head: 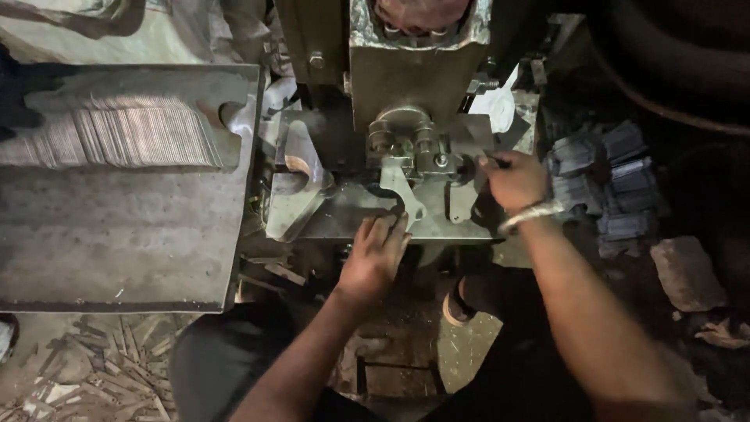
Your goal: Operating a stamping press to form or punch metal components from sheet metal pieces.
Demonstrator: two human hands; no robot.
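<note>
I sit at a metal press machine [406,86]. My left hand [376,254] lies on the front edge of the press bed [344,223], fingertips touching a flat curved metal blank [402,191] under the die. My right hand [512,181], a bracelet at its wrist, is closed around a dark handle or piece at the right side of the die; what it grips is mostly hidden. Another shaped plate [297,172] lies on the left of the bed.
A steel table [117,234] at the left carries a long row of stacked thin metal blanks [117,133]. Dark stacked parts [601,180] pile up at the right. Metal offcuts [101,375] litter the floor at lower left. A stone [687,273] lies at the right.
</note>
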